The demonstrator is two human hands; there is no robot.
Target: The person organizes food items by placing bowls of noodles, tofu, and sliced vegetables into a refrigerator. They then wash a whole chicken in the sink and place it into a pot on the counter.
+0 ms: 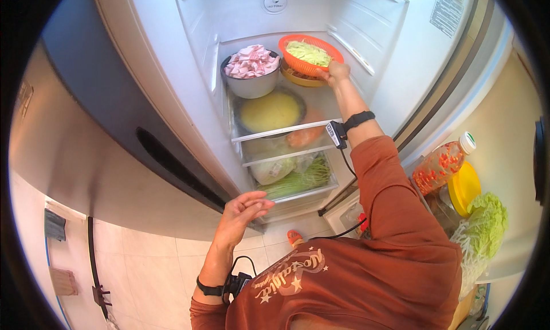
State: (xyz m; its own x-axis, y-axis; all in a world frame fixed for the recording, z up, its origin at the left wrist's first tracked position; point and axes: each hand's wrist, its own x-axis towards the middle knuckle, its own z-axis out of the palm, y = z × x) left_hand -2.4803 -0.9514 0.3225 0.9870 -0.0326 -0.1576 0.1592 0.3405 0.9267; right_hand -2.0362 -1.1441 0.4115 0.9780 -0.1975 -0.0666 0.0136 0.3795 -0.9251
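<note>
My right hand (pixel 336 72) reaches into a fridge and grips the near rim of an orange plastic colander (pixel 311 67). Pale green shredded vegetable (pixel 308 51) lies in the colander. It is tilted over a yellow bowl (pixel 300 79) of brown food; whether it touches that bowl I cannot tell. To its left, a deep pot (pixel 253 85) holds a heap of sliced raw pork (pixel 253 62). My left hand (pixel 247 211) hangs in front of the fridge's lower part, holding nothing, its fingers loosely apart.
Through the glass shelf (pixel 283 131) shows a dish of yellow food (pixel 270 113). Long green vegetables (pixel 300 177) fill a lower drawer. On the open door at right stand a bottle of red chillies (pixel 440 166), a yellow-lidded jar (pixel 466 188) and a netted cabbage (pixel 487 222).
</note>
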